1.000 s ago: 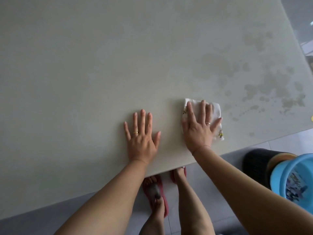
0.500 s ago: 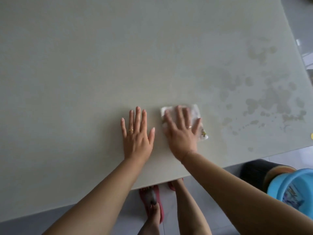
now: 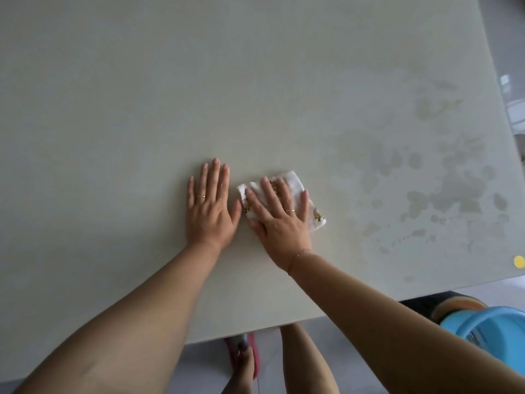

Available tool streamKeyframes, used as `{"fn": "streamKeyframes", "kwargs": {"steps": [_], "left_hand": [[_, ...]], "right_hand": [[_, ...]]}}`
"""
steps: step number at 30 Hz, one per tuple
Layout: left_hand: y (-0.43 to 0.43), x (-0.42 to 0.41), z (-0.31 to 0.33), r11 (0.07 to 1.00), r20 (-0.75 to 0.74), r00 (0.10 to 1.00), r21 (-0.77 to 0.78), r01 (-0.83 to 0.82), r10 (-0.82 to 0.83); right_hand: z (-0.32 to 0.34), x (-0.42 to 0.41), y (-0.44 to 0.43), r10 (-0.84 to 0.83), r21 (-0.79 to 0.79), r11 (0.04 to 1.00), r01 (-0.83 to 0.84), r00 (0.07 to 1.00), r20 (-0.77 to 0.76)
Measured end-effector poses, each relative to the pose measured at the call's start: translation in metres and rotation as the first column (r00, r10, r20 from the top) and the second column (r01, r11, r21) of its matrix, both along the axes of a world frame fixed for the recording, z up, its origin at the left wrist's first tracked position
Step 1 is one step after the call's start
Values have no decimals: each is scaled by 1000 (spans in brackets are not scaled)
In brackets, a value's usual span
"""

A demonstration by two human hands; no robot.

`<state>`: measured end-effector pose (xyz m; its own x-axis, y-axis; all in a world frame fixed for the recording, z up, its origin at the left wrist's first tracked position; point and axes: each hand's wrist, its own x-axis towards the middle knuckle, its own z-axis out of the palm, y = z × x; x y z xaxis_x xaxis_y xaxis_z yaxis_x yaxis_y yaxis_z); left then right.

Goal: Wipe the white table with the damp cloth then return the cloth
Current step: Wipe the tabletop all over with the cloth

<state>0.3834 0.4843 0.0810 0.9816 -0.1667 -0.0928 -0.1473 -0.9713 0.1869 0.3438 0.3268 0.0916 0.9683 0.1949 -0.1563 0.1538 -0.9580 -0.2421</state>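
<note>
Right hand (image 3: pixel 279 220) flat, pressing yellow-printed cloth (image 3: pixel 294 182); left hand (image 3: pixel 210 211) flat on table (image 3: pixel 113 109)

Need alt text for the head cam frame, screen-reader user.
A person's right hand presses a small white cloth flat on a white table; the left hand lies flat just beside it. Damp patches mark the tabletop to the right, and a blue tub stands below the table's near edge.

table (image 3: pixel 142 109) surface lies open ahead and leftward; blue bucket (image 3: pixel 488 331) stands below its near right corner.
</note>
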Motion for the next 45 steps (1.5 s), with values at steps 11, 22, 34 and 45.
{"fn": "streamKeyframes", "kwargs": {"steps": [11,22,34,45], "left_hand": [[-2,1,1,998,-40,999,66,-11,14],[-2,3,0,997,-43,999,76,-11,14],[-1,11,9,998,0,1000,64,26,-26],[-10,136,10,998,50,996,12,-68,68]], "right_hand": [[2,40,0,-19,10,1000,19,999,-30],[0,93,-1,-218,6,976,218,975,-41],[1,127,-1,-282,14,959,282,959,-32],[0,178,-9,-343,-22,939,343,938,-50]]}}
